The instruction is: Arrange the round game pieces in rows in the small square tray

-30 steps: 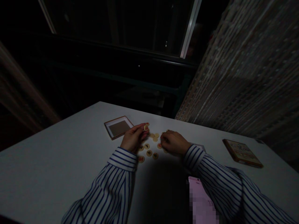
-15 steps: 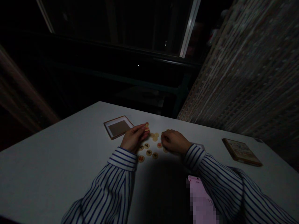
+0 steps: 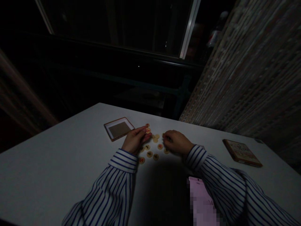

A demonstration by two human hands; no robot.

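The person's left hand point(image 3: 133, 140) pinches a red-marked disc point(image 3: 148, 130) at its fingertips, printed side showing. The right hand point(image 3: 178, 142) is curled, knuckles up, at the right edge of the scattered discs point(image 3: 149, 154); a pale disc point(image 3: 163, 135) peeks out at its fingertips, but whether it is gripped cannot be told. Good handling here likely means holding each disc by its rim, so the mark stays readable, and keeping the right palm high enough not to nudge its neighbours. Between the hands, 3 plain-faced discs point(image 3: 156, 136) lie bunched, so pressing flat on 1 could skid the others.

Around this, a stringy curtain point(image 3: 223, 78) hangs beyond the white table point(image 3: 58, 157). A closed box point(image 3: 243, 153) lies well apart at right. The open tray point(image 3: 118, 130) sits just beside the left hand, limiting its leftward swing. The pink-screened phone point(image 3: 202, 194) lies beside the right sleeve point(image 3: 222, 179), which could bump it.
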